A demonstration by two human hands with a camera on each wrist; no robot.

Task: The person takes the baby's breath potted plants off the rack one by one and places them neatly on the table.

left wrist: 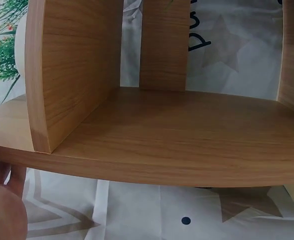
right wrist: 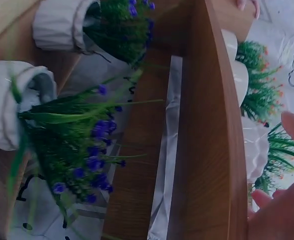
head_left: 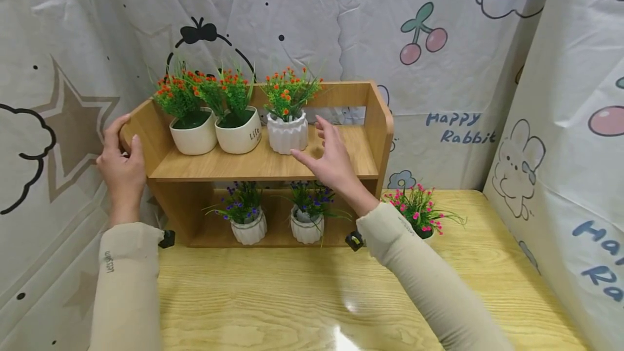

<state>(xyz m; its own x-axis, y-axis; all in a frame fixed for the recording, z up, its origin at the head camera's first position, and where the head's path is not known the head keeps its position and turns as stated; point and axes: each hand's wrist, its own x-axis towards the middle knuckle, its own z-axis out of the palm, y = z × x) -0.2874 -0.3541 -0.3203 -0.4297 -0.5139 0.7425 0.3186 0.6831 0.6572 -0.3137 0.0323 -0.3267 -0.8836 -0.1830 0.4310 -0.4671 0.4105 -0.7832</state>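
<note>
head view, left fingers (head_left: 114,130) gripping shelf (head_left: 253,168) edge, right fingers (head_left: 329,131) spread, room beside pot (head_left: 287,137)

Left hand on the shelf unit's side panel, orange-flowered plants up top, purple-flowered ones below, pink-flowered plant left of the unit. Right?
One slip: the pink-flowered plant is right of the shelf unit, not left; the head view shows it. The rest stands: left hand on the side panel, orange-flowered plants up top, purple-flowered ones below.
</note>
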